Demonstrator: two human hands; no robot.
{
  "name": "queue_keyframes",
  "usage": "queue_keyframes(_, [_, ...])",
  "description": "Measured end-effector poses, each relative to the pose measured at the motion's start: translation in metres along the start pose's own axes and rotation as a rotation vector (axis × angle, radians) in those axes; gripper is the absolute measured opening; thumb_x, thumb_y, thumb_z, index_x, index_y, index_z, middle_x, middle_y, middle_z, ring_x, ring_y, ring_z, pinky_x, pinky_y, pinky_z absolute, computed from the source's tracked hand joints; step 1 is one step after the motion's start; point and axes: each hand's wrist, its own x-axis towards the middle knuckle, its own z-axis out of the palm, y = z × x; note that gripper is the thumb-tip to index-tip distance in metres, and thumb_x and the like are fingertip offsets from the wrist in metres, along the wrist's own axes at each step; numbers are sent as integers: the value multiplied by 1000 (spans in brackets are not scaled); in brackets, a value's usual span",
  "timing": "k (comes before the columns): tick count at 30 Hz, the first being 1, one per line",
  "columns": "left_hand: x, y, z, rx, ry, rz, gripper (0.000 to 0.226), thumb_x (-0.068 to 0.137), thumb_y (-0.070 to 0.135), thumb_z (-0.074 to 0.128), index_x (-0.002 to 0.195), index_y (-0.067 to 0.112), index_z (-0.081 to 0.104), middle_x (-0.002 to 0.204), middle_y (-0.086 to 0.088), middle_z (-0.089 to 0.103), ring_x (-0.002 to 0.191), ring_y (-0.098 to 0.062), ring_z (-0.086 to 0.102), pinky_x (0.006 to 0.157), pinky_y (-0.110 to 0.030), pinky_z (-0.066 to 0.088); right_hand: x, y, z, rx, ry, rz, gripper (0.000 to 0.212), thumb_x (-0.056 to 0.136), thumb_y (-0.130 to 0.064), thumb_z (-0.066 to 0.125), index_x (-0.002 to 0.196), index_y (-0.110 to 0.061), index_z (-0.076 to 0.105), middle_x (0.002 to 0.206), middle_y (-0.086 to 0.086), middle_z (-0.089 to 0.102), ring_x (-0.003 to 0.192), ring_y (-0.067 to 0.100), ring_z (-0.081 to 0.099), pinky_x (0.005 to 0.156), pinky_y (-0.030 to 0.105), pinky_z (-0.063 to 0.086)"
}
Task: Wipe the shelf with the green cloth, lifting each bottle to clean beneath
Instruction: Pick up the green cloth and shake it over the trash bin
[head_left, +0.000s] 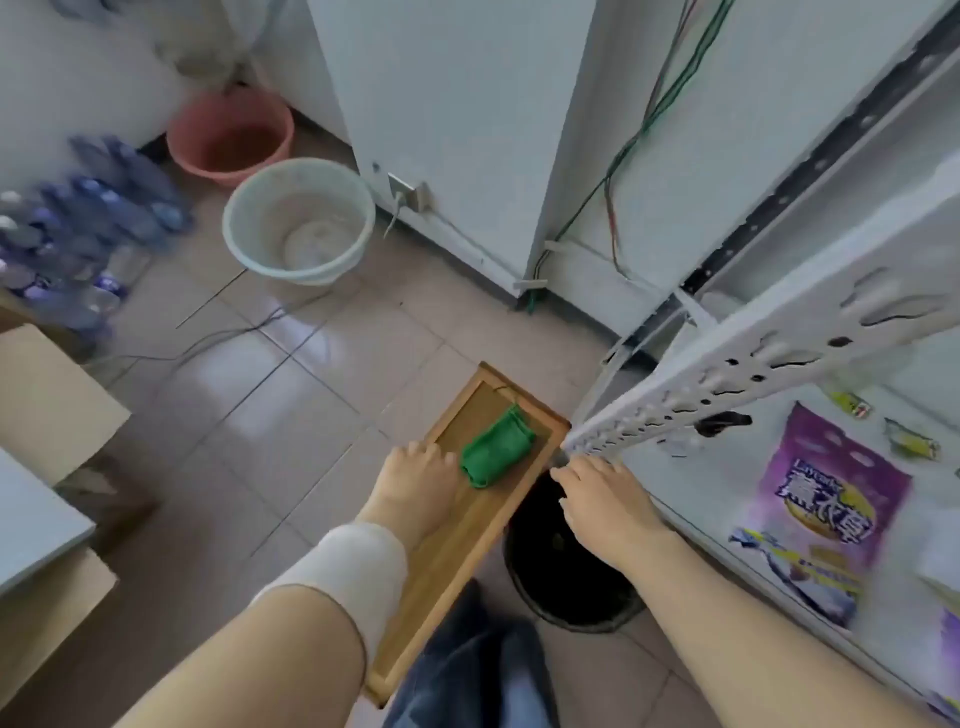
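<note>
Cloth (496, 453) not yet lifted — left hand (415, 470) laid flat and empty just left of it, right hand (597, 493) loose, empty, near shelf (727, 493) — grasp needed next.

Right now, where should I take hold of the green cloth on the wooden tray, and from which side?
Pinch the near folded end of the green cloth, coming down from its left with the fingers of the left hand. It lies folded flat on the wooden tray, uncovered, and that end is right beside this hand.
</note>
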Motion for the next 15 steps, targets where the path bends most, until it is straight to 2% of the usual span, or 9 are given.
queue_keyframes(3, [38,0,59,-217,-31,-112,27,92,14,36,117,10,46,115,-9,55,105,-27,53,86,-36,44,50,5,51,98,-52,63,42,95,-28,38,135,-16,36,135,4,44,125,24,39,100,36,34])
queue_keyframes(7, [90,5,106,-518,67,-275,25,91,14,38,115,10,45,111,-9,56,87,-22,50,66,-32,39,113,4,95,333,23,170,40,93,-30,43,131,-16,43,132,3,47,122,21,42,92,33,40])
queue_keyframes(9, [116,6,120,-704,188,-369,36,92,26,44,125,11,43,120,-7,55,99,-22,54,73,-34,45,133,0,111,488,120,247,36,92,-29,46,126,-16,48,125,2,49,114,21,48,83,30,41])
queue_keyframes(11, [138,6,134,-815,258,-390,42,91,33,48,129,15,43,125,-3,55,110,-21,54,83,-33,48,145,-3,123,646,154,319,32,91,-26,49,121,-15,52,120,4,52,104,20,54,80,26,41])
queue_keyframes(15, [161,6,151,-883,178,-314,40,87,32,55,123,15,49,118,-2,57,104,-20,56,83,-33,50,159,-4,134,855,114,415,28,91,-22,51,116,-12,55,116,7,54,101,20,57,87,28,44])
